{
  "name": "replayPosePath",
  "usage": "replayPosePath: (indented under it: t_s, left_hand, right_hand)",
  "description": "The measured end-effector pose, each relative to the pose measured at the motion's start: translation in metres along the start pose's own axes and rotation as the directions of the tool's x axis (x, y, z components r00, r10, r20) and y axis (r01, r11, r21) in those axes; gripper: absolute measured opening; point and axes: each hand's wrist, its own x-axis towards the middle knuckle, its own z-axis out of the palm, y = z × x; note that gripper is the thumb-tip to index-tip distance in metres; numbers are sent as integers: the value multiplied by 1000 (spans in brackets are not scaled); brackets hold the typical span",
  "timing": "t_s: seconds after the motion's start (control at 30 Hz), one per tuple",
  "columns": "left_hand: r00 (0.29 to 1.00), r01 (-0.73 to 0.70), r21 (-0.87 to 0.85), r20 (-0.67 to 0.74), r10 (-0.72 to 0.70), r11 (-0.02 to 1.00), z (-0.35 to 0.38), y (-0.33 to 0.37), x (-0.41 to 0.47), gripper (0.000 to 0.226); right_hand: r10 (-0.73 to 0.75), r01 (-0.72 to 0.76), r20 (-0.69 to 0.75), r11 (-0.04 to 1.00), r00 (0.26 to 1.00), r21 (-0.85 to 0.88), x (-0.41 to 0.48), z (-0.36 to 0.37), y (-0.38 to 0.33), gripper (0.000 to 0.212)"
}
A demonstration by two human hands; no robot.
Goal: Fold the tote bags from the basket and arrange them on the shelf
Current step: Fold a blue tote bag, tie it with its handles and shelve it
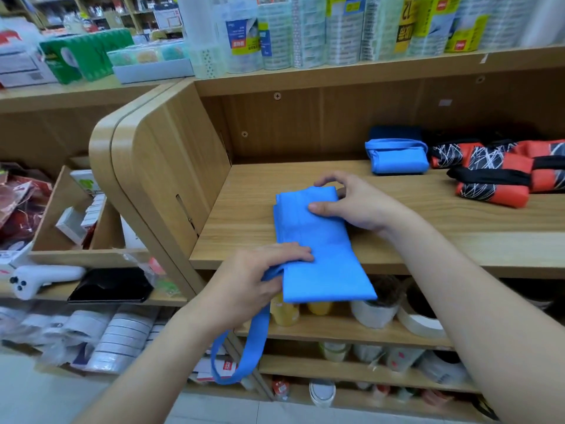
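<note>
A blue tote bag [318,249], folded into a long strip, lies on the wooden shelf [443,218] with its near end hanging over the front edge. My left hand [253,283] pinches the bag's near left edge where the strap starts; the blue strap loop [241,359] dangles below. My right hand [351,203] holds the far end, thumb on top and fingers curled around the far right corner. A folded blue bag [397,157] sits at the back of the shelf. Beside it lie several folded orange-and-black bags [495,175].
The shelf's rounded wooden side panel [146,166] rises on the left. Tape rolls and jars [376,310] fill the lower shelves below the bag. Packaged goods [336,29] stand on the shelf above. A white device [39,280] and a black pouch [113,286] lie lower left.
</note>
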Motion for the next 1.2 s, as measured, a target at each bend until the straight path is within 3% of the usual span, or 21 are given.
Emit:
replayPosePath:
  t_s: [0.1, 0.17, 0.23, 0.33, 0.37, 0.53, 0.67, 0.77, 0.83, 0.97, 1.07, 1.2]
  left_hand:
    - [982, 133, -282, -90, -164, 950, -4, 2, 3, 24]
    - [946, 184, -361, -186, -264, 914, -6, 6, 9, 5]
    - [912, 205, -383, -260, -318, 901, -6, 10, 15, 12]
    - [873, 250, -356, -319, -369, 900, -5, 12, 22, 21]
    - [860, 276, -317, -340, -380, 907, -4, 12, 24, 25]
    - [852, 343, -13, -416, -317, 939, -1, 15, 31, 42]
    - [933, 292, -30, -213, -291, 956, 9, 22, 38, 29]
    - [939, 286, -176, -147, -312, 942, 14, 29, 38, 26]
    - [937, 287, -335, -97, -336, 898, 14, 31, 36, 33]
    - [950, 235, -491, -67, -305, 839, 9, 29, 34, 42]
    - [948, 210, -510, -103, -301, 834, 10, 32, 33, 44]
    - [964, 83, -393, -201, -173, 916, 16, 37, 30, 14]
  right_hand:
    - [18, -19, 4, 989, 1000, 148, -3, 1, 1, 43]
    - [-8, 17, -49, 983, 999, 184, -6, 6, 4, 39]
    - [-22, 46, -106, 971, 994, 235, -10, 11, 4, 33]
    - [-36, 63, -97, 952, 995, 299, -24, 17, 0, 12]
    - [-45, 77, -101, 939, 994, 336, -28, 18, -3, 14]
    - [56, 57, -167, 795, 984, 604, -43, 30, -12, 50]
    - [23, 199, -514, 907, 857, 372, -44, 48, -15, 43]
    - [-50, 272, -636, 927, 770, 257, -44, 51, -12, 24]
    - [-62, 286, -660, 928, 749, 238, -44, 50, -11, 12]
    - [-103, 342, -687, 913, 719, 221, -43, 51, -8, 19]
    - [-150, 357, -678, 917, 719, 176, -49, 51, -4, 22]
    - [-227, 352, -591, 930, 774, 104, -58, 37, -8, 28]
